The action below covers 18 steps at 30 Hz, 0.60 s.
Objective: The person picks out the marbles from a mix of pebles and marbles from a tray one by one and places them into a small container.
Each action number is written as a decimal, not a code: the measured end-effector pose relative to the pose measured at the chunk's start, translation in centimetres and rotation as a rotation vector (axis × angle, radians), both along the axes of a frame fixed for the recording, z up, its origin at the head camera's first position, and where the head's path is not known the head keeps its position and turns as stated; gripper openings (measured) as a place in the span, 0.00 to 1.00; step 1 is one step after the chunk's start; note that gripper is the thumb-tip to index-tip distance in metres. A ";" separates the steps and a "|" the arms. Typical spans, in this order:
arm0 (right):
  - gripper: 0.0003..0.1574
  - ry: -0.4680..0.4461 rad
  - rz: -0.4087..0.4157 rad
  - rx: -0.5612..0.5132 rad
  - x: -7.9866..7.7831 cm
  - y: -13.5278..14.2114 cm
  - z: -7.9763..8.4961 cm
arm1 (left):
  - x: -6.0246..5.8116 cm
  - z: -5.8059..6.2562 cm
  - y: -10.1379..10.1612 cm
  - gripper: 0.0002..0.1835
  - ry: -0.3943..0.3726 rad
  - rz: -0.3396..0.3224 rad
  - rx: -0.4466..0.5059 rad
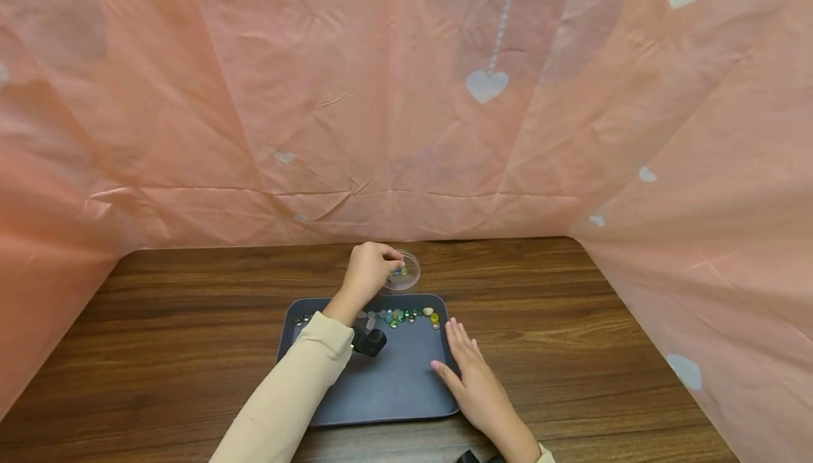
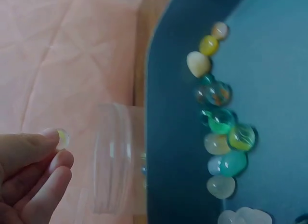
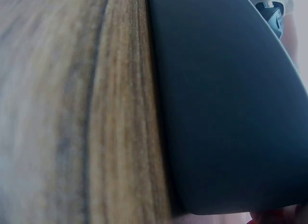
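Observation:
A clear glass marble with a yellow streak (image 2: 63,139) is pinched between the thumb and fingertips of my left hand (image 1: 368,270). That hand is at the round clear dish (image 1: 409,281), which stands behind the tray and has a few small marbles in it. The dark grey tray (image 1: 394,392) holds a line of marbles and smooth pebbles along its far side, among them a cream pebble (image 2: 198,64) and a green marble (image 2: 221,120). My right hand (image 1: 476,382) lies along the tray's right edge, fingers straight and thumb over the rim.
The wooden table (image 1: 559,336) bears the tray and dish. Pink sheeting with pale hearts (image 1: 406,131) hangs behind and at both sides. A black wrist camera (image 1: 370,341) on my left wrist hangs over the tray.

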State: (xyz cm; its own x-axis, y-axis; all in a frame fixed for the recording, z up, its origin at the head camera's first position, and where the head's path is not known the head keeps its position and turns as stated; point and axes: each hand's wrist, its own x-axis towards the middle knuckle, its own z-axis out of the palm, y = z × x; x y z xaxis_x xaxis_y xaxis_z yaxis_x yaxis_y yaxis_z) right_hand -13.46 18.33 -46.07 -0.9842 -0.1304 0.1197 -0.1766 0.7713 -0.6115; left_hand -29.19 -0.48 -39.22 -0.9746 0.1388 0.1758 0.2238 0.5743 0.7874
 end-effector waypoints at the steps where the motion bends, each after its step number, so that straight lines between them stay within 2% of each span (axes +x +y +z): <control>1: 0.45 0.001 0.001 0.001 0.0 0.0 0.0 | 0.0 -0.1 0.2 0.04 0.015 0.003 -0.021; 5: 0.45 -0.001 0.001 0.001 0.0 0.0 0.0 | 0.2 -0.3 0.5 0.03 0.046 -0.009 -0.103; 10: 0.45 -0.003 0.001 0.002 0.0 0.0 0.0 | 0.4 -0.4 0.7 0.03 0.045 -0.017 -0.174; 15: 0.45 -0.011 -0.002 -0.002 0.0 0.0 0.1 | 0.2 -0.5 0.8 0.04 0.020 -0.015 -0.200; 18: 0.45 -0.018 0.000 -0.006 0.0 0.0 0.1 | 0.3 -0.8 0.6 0.04 0.022 -0.011 -0.169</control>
